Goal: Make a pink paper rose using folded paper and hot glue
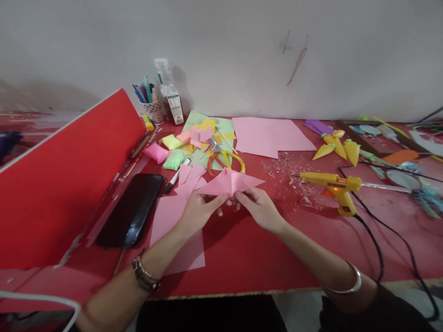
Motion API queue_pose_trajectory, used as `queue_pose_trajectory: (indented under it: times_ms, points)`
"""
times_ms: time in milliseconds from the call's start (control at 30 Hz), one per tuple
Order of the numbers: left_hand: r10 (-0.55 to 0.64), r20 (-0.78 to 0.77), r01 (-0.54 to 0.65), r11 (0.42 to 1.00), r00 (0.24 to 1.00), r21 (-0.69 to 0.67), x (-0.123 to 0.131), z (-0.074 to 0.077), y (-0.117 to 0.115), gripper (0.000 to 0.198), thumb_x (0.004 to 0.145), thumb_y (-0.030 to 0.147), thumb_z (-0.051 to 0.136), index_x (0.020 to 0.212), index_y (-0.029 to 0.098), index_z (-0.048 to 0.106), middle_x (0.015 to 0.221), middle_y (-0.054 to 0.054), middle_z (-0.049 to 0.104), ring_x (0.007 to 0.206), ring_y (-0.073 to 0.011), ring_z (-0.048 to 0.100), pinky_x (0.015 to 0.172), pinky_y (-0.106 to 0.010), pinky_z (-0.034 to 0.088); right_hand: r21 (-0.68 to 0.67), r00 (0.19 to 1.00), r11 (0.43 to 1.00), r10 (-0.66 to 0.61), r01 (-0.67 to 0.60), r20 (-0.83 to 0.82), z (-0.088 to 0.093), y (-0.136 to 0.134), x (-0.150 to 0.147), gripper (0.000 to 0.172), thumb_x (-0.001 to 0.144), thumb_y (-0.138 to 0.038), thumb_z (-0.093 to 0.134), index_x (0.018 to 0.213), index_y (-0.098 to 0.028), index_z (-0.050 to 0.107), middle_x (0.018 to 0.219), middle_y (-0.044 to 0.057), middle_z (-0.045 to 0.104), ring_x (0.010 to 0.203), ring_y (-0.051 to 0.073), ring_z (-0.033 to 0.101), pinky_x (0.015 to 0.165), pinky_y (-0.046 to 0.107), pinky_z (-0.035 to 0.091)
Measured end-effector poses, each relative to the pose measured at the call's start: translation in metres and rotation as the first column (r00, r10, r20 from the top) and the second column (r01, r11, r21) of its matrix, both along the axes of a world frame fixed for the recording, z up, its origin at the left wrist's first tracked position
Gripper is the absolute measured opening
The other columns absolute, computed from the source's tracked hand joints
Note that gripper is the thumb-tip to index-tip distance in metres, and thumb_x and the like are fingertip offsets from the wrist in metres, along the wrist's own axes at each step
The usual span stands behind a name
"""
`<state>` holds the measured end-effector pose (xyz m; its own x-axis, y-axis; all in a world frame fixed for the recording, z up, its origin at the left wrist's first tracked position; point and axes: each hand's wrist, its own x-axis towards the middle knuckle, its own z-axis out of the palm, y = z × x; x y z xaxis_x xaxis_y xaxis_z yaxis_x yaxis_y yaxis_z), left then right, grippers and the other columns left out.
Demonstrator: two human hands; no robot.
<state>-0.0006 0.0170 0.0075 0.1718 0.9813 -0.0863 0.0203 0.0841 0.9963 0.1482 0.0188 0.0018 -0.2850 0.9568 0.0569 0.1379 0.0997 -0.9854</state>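
A piece of folded pink paper [242,181], wide with pointed ends and a crease up its middle, is held above the red table. My left hand [201,208] pinches its lower edge from the left, thumb on top. My right hand [256,206] grips the same edge from the right, the two thumbs close together at the centre. Some fingers are hidden beneath the paper. Just behind it lie scissors [238,159] with yellow and orange handles. Pink paper scraps [188,177] and a larger pink sheet [183,249] lie near my left hand.
A yellow glue gun [341,184] with its cord lies at right, near yellow paper cones [351,151]. A black phone [133,210] and a red board [69,175] occupy the left. Behind stand a pen cup [152,112] and a bottle [170,94]. Another pink sheet [270,133] lies by the wall.
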Motion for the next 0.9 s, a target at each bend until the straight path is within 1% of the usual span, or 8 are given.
queue_pose_trajectory:
  times_ms: [200, 333, 467, 600, 733, 833, 900]
  points:
    - [-0.025, -0.076, 0.026, 1.0, 0.997, 0.007, 0.0004, 0.0004, -0.0003, 0.019, 0.068, 0.022, 0.055, 0.05, 0.016, 0.057, 0.038, 0.005, 0.05, 0.039, -0.0074, 0.046, 0.043, -0.019, 0.039, 0.004, 0.999, 1.0, 0.016, -0.016, 0.031, 0.0016, -0.0004, -0.0009, 0.017, 0.072, -0.029, 0.049, 0.062, -0.016, 0.053, 0.055, -0.002, 0.052, 0.05, 0.008, 0.047, 0.05, 0.022, 0.042]
    - [-0.019, -0.065, 0.021, 1.0, 0.998, 0.019, 0.0011, -0.0014, -0.0012, 0.012, 0.066, 0.024, 0.056, 0.057, 0.016, 0.054, 0.05, 0.003, 0.056, 0.038, -0.0051, 0.042, 0.041, -0.018, 0.037, 0.015, 0.999, 1.0, 0.007, -0.008, 0.042, 0.0, -0.0014, -0.0007, 0.013, 0.07, -0.027, 0.049, 0.064, -0.015, 0.052, 0.056, -0.002, 0.051, 0.051, 0.008, 0.046, 0.052, 0.023, 0.041]
    - [-0.063, -0.058, 0.065, 0.997, 0.996, 0.033, 0.0015, -0.0042, -0.002, 0.011, 0.066, 0.025, 0.055, 0.061, 0.015, 0.053, 0.056, 0.002, 0.057, 0.046, -0.0064, 0.047, 0.044, -0.018, 0.037, 0.029, 0.998, 1.0, 0.007, -0.009, 0.07, -0.0038, -0.0017, -0.0001, 0.015, 0.069, -0.029, 0.049, 0.062, -0.016, 0.05, 0.053, -0.002, 0.049, 0.049, 0.009, 0.045, 0.05, 0.023, 0.04]
    - [-0.076, -0.082, 0.079, 0.996, 0.994, 0.031, 0.002, -0.0051, -0.0025, 0.011, 0.066, 0.025, 0.054, 0.061, 0.015, 0.053, 0.056, 0.002, 0.057, 0.048, -0.007, 0.047, 0.045, -0.019, 0.037, 0.077, 0.994, 0.997, 0.004, -0.013, 0.114, -0.0071, -0.0011, 0.001, 0.015, 0.071, -0.029, 0.047, 0.063, -0.016, 0.051, 0.055, -0.001, 0.052, 0.051, 0.01, 0.047, 0.051, 0.024, 0.041]
    - [-0.047, -0.123, 0.056, 0.996, 0.991, 0.071, 0.0016, -0.0047, -0.0036, 0.008, 0.065, 0.021, 0.053, 0.059, 0.016, 0.052, 0.052, 0.003, 0.054, 0.047, -0.0073, 0.045, 0.045, -0.019, 0.035, 0.14, 0.981, 0.99, -0.013, -0.015, 0.192, -0.0056, -0.0011, 0.0017, 0.013, 0.072, -0.027, 0.047, 0.064, -0.017, 0.051, 0.058, 0.001, 0.055, 0.054, 0.011, 0.05, 0.053, 0.024, 0.042]
    - [-0.041, -0.186, 0.062, 0.993, 0.982, 0.104, 0.0008, -0.0052, -0.0045, 0.011, 0.064, 0.021, 0.053, 0.055, 0.016, 0.05, 0.049, 0.004, 0.051, 0.047, -0.0082, 0.045, 0.046, -0.02, 0.035, 0.168, 0.977, 0.984, 0.014, -0.051, 0.212, -0.0029, -0.0019, 0.0013, 0.012, 0.072, -0.024, 0.045, 0.066, -0.016, 0.052, 0.06, 0.001, 0.057, 0.055, 0.012, 0.052, 0.054, 0.024, 0.044]
    - [-0.054, -0.218, 0.085, 0.988, 0.974, 0.133, 0.0006, -0.0056, -0.0051, 0.013, 0.066, 0.02, 0.052, 0.053, 0.016, 0.05, 0.051, 0.003, 0.054, 0.049, -0.0092, 0.048, 0.047, -0.02, 0.037, 0.195, 0.977, 0.978, 0.037, -0.079, 0.21, -0.0017, -0.0024, 0.0007, 0.011, 0.071, -0.021, 0.044, 0.066, -0.017, 0.053, 0.062, 0.001, 0.058, 0.059, 0.012, 0.054, 0.056, 0.023, 0.045]
